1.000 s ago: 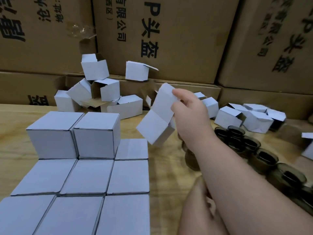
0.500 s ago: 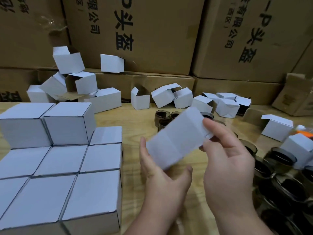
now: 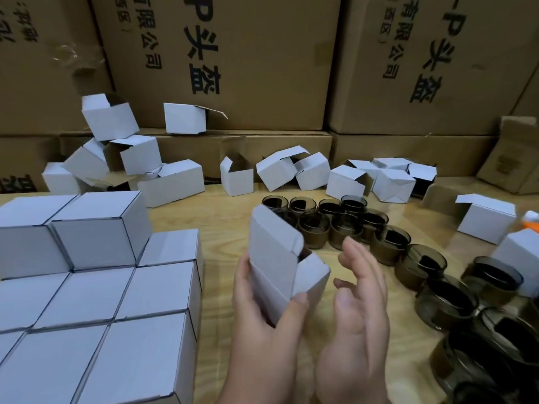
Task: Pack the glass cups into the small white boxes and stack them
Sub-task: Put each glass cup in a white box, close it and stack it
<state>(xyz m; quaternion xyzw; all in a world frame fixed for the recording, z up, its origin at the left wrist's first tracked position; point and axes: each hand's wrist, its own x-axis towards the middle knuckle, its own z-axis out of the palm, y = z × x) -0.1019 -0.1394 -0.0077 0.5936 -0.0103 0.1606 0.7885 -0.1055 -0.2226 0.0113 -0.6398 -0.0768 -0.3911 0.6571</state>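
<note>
A small white box (image 3: 280,263) is held above the wooden counter (image 3: 224,217), between the stacked boxes (image 3: 96,287) and the dark glass cups (image 3: 390,243). The left hand (image 3: 262,325) grips its lower end, thumb curled over one face. The right hand (image 3: 358,304) hovers just beside it, fingers loosely spread and holding nothing. The box tilts, long axis running up and away, lid flap raised; it seems to be empty. Thin card looks light and crushable, best held by its corners; the cups look heavy, slippery and breakable.
</note>
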